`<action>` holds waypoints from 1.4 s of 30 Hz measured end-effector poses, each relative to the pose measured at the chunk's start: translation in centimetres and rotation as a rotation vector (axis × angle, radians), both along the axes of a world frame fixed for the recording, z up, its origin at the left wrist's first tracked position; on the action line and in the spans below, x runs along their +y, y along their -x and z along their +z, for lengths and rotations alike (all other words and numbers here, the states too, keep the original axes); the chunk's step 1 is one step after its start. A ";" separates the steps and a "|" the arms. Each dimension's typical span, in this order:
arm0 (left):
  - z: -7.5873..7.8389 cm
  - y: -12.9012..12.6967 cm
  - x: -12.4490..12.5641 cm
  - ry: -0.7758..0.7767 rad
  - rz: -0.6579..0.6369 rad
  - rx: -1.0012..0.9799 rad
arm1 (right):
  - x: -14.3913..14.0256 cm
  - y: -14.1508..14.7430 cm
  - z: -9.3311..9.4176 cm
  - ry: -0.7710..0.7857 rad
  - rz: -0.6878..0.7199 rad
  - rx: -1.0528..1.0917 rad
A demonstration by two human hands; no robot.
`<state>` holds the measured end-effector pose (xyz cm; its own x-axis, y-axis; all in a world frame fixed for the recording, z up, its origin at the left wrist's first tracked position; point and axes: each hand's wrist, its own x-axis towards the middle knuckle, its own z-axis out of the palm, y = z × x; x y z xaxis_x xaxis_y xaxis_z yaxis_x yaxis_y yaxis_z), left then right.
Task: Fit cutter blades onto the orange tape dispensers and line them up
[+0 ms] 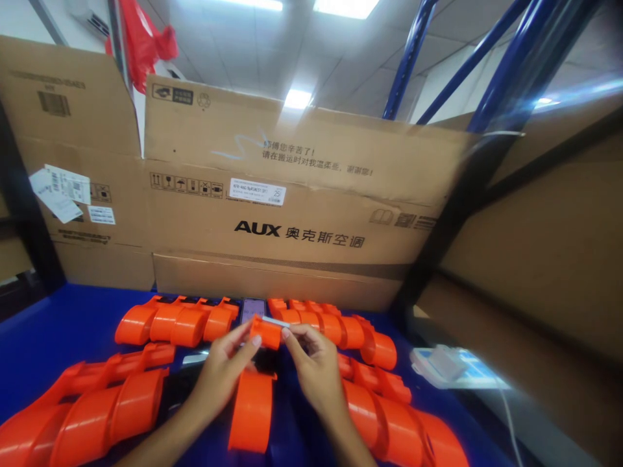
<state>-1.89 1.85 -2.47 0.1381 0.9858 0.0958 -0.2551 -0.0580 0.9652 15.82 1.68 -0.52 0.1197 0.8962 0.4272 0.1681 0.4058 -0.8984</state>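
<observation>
Centre frame: our left hand [224,366] and right hand [314,363] pinch one small orange part [265,332]; loose fingertip grip, it could slip onto the blue table [58,331].

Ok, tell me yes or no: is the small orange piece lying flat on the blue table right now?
No: the small orange piece is lifted off the blue table, pinched between the left hand and the right hand.

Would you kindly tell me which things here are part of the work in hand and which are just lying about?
In hand:
- small orange part, held by left hand and right hand
- orange housing below it
- rows of orange housings

Lying about:
- AUX box
- phone
- white adapter
- red bag
</observation>
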 end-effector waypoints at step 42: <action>-0.4 -0.2 0.5 0.028 0.090 -0.109 | -0.9 -1.3 -0.4 0.061 0.129 -1.148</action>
<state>-1.70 2.33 -2.91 0.0389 0.9962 0.0775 -0.3534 -0.0588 0.9336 17.08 0.77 -0.95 -0.4050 0.8963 0.1805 0.8585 0.4407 -0.2623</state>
